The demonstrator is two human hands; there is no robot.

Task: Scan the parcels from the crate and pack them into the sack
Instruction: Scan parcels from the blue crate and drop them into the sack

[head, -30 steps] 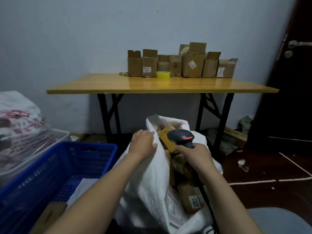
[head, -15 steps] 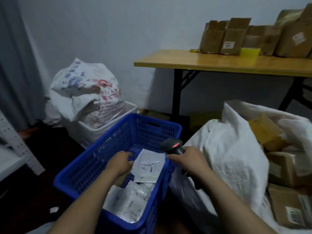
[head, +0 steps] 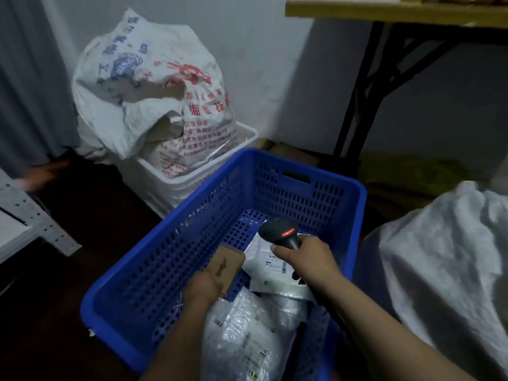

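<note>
Gripping brown cardboard parcel with my left hand inside blue crate; right hand clamped round scanner handle, over white mailers; sack at right.

— How many crates?
— Two: one blue crate, one white crate.
— Sacks?
— One plain white sack, and one printed sack, maybe a second under it; I cannot tell.
— Parcels?
— One cardboard parcel, one flat labelled mailer, at least one bubble-wrapped parcel.
— Anything else?
— One scanner, one desk, and two hands: left hand, right hand.
</note>
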